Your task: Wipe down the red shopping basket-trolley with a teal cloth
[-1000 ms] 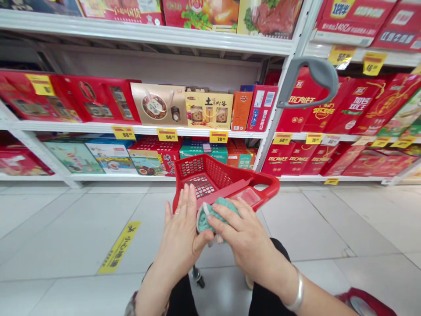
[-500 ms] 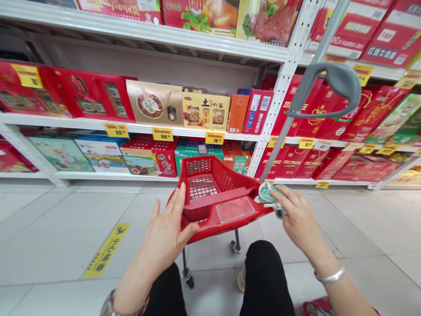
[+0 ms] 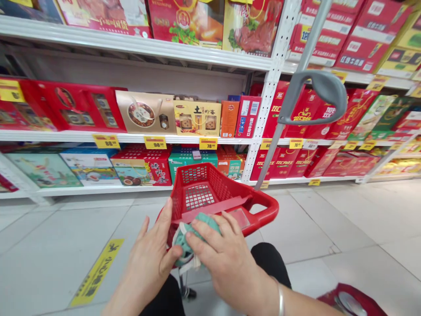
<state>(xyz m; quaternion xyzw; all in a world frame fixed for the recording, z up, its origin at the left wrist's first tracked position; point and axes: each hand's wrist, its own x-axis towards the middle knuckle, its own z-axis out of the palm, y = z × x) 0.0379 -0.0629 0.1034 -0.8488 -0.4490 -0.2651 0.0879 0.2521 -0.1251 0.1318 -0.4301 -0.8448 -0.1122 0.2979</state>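
Note:
A red plastic shopping basket (image 3: 263, 204) on wheels stands in front of me with its grey pull handle (image 3: 324, 90) raised to the right. My right hand (image 3: 223, 259) presses a teal cloth (image 3: 184, 239) against the basket's near left rim, fingers curled over the cloth. My left hand (image 3: 151, 261) rests beside it with fingers stretched out, thumb touching the cloth and palm against the basket's left side. The inside of the basket holds nothing that I can see.
White shelves (image 3: 138, 44) of red and coloured gift boxes (image 3: 146, 112) with yellow price tags fill the wall ahead. Pale floor tiles carry a yellow strip (image 3: 97, 272) at lower left. My dark trouser legs (image 3: 266, 259) sit below the basket. A red object (image 3: 355, 300) lies at lower right.
My right hand has brought the cloth from the basket's right rim back to its near left rim. The left hand stays at the basket's left side.

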